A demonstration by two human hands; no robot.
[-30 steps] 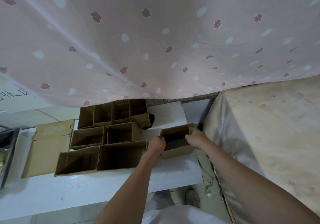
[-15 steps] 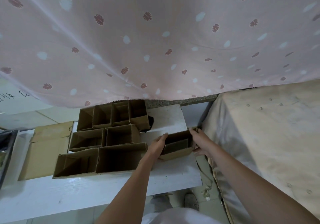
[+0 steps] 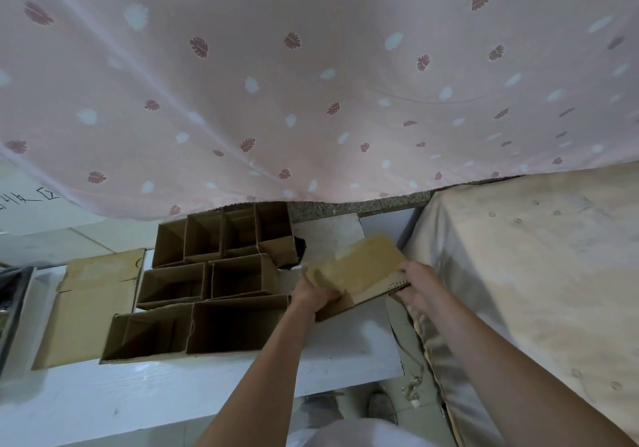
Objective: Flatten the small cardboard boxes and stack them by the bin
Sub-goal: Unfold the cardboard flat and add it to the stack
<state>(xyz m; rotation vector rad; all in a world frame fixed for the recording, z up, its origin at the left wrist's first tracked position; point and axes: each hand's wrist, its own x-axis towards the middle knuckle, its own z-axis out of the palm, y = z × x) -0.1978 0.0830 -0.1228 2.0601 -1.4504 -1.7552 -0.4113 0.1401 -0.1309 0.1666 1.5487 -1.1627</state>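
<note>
A small brown cardboard box point(image 3: 363, 267) is pressed nearly flat and tilted above the white table point(image 3: 173, 391). My left hand point(image 3: 316, 293) grips its lower left corner. At the box's right end my right hand point(image 3: 420, 286) holds the edge, fingers curled around it. Several open small cardboard boxes point(image 3: 214, 280) stand side by side on the table to the left of my hands. Further left a flattened cardboard sheet point(image 3: 86, 305) lies on the table.
A pink patterned curtain point(image 3: 311, 76) hangs over the far half of the view. To the right stands a beige cloth-covered surface point(image 3: 536, 274). A dark bin or tray edge point(image 3: 10, 294) shows at far left. A shoe point(image 3: 380, 407) is on the floor below.
The box I hold was open with its hollow showing; now it is collapsed nearly flat and lifted, with its outer face turned up. Both hands rose slightly with it.
</note>
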